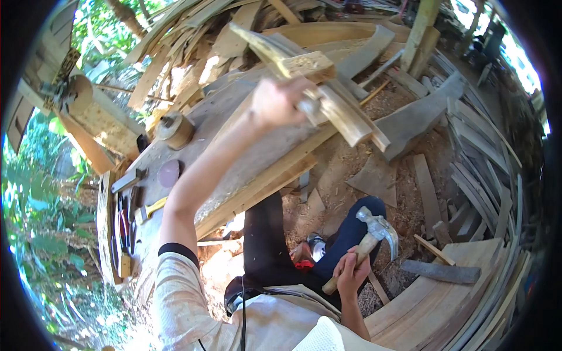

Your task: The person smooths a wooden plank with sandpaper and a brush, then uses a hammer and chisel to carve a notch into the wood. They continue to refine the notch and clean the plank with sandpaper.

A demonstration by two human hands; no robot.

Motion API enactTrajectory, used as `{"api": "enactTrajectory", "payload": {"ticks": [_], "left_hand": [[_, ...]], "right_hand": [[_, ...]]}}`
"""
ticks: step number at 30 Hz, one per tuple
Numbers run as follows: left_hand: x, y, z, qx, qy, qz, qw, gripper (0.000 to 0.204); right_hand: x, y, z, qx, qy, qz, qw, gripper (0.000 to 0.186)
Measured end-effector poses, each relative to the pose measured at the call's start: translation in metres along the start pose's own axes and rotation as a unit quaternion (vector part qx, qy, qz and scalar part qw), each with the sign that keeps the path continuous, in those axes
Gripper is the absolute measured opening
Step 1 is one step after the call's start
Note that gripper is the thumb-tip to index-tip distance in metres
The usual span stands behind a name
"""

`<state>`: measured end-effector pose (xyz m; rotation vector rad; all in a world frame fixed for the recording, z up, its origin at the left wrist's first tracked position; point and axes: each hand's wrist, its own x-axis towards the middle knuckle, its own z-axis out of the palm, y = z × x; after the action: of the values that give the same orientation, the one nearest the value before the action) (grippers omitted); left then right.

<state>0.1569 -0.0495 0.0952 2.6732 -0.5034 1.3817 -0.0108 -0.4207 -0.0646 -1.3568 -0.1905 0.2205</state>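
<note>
A claw hammer (377,227) with a wooden handle is held low by my right hand (351,272), its fingers wrapped round the handle above my right thigh. My left arm reaches across the workbench (240,140). At its end my left hand (282,102) is closed in a fist, somewhat blurred, beside a pale wooden block (310,65) and several narrow wood pieces (348,120) that stick out past the bench's edge. Something light-coloured shows at the fist, but I cannot make out what it is.
On the bench's left stand a round wooden pot-like block (174,130), a reddish disc (169,173), a yellow-handled tool (153,208) and a rack of hand tools (124,225). Planks (483,169) pile up on the right. A curved board (433,292) lies near my right arm.
</note>
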Motion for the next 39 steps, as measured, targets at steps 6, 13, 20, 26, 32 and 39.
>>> {"api": "enactTrajectory", "payload": {"ticks": [6,13,20,26,32,39], "left_hand": [[-0.068,0.084,-0.026,-0.082,0.025,0.195,0.977,0.022],[-0.121,0.038,-0.026,-0.145,0.007,0.154,0.977,0.027],[-0.117,0.009,-0.041,-0.135,-0.008,0.031,0.990,0.016],[-0.056,-0.001,-0.130,-0.105,-0.217,-0.203,0.949,0.022],[-0.106,-0.069,-0.162,0.102,-0.429,-0.378,0.814,0.018],[-0.169,-0.094,-0.146,0.104,-0.406,-0.427,0.801,0.023]], "right_hand": [[0.003,0.001,0.007,-0.023,-0.006,0.009,1.000,0.020],[0.003,0.002,0.023,-0.039,-0.041,0.008,0.998,0.020],[-0.001,0.005,0.040,-0.043,-0.061,0.011,0.997,0.020],[-0.002,0.007,0.042,-0.043,-0.074,0.026,0.996,0.020],[-0.002,0.009,0.042,-0.023,-0.074,0.030,0.997,0.019],[-0.003,0.007,0.033,-0.026,-0.065,0.015,0.997,0.021]]}}
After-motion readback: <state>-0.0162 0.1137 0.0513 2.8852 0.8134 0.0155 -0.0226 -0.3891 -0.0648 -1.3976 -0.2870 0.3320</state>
